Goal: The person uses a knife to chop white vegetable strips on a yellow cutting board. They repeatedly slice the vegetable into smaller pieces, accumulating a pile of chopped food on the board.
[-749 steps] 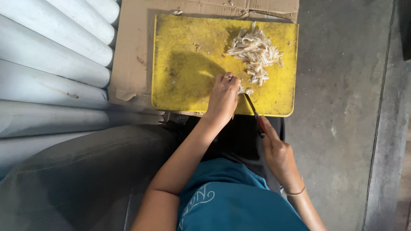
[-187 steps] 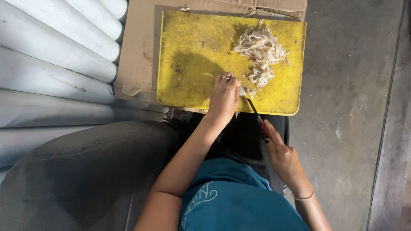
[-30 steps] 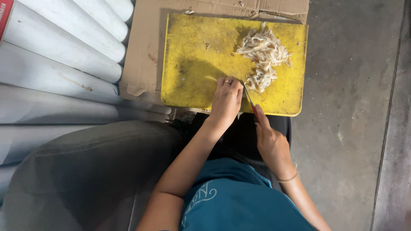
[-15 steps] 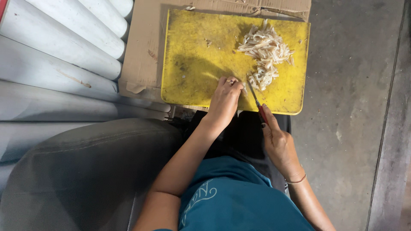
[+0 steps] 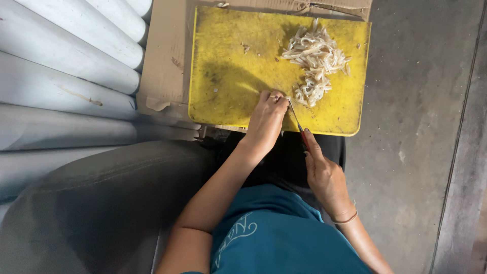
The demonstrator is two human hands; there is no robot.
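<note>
A yellow cutting board (image 5: 228,76) lies on a flattened cardboard sheet (image 5: 165,61) on the floor. A heap of pale, thin-cut strips (image 5: 315,58) sits on the board's right half. My left hand (image 5: 266,119) presses down on something small near the board's front edge, fingers curled; the piece under them is hidden. My right hand (image 5: 322,170) grips a knife (image 5: 297,121) with a red handle, its blade angled up against my left fingertips, just below the heap.
White corrugated sheeting or pipes (image 5: 61,81) fill the left side. My grey-clad knee (image 5: 101,203) is at lower left. Bare concrete floor (image 5: 421,127) stretches to the right of the board. A few loose scraps (image 5: 246,48) lie on the board's middle.
Over the last second my right hand and the knife have shifted slightly at the front edge beside my left fingers. The heap looks much the same as 25 seconds ago.
</note>
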